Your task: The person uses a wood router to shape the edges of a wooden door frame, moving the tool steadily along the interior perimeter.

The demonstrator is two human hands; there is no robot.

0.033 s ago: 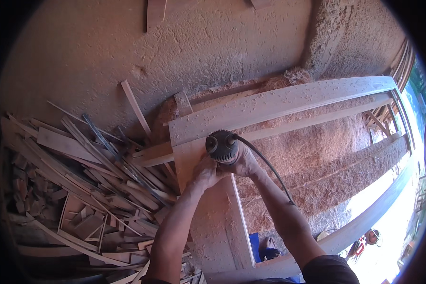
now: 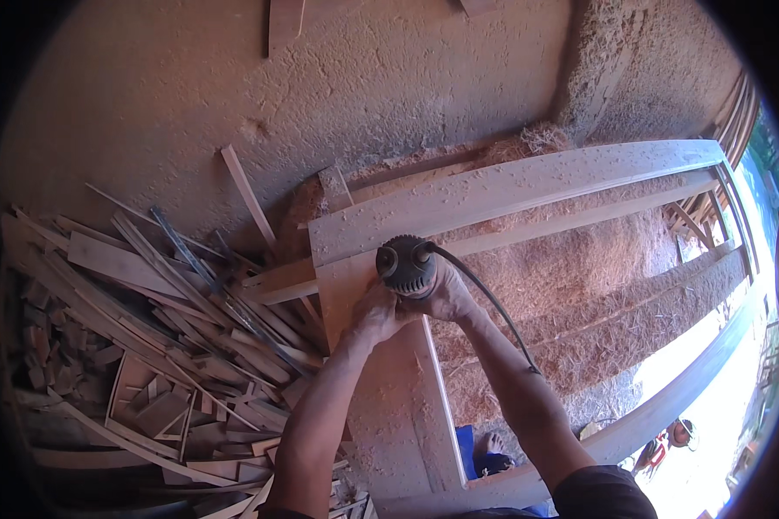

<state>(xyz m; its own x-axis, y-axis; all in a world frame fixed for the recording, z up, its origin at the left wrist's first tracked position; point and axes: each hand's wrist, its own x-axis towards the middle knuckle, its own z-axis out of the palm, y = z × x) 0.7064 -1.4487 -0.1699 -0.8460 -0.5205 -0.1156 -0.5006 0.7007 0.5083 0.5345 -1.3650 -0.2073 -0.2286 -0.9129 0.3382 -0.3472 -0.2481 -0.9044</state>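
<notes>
Both hands are wrapped around a dark, corded router [image 2: 406, 267], seen from above with its vented round top upward. My left hand [image 2: 377, 313] closes on its near left side, and my right hand [image 2: 448, 297] on its right side. The router stands over the inner corner of a large pale wooden frame [image 2: 389, 415], where a wide end board meets the long far board. Its base and bit are hidden beneath the motor and my hands. A black cord [image 2: 492, 298] curves from the top down past my right forearm. Small shavings dot the frame.
A heap of wood offcuts and strips [image 2: 164, 294] lies left of the frame. Wood shavings [image 2: 571, 268] cover the ground inside and beyond it. A rough plastered wall [image 2: 389, 95] rises on the far side. Beneath the near inner corner, a bare foot [image 2: 492, 443] shows.
</notes>
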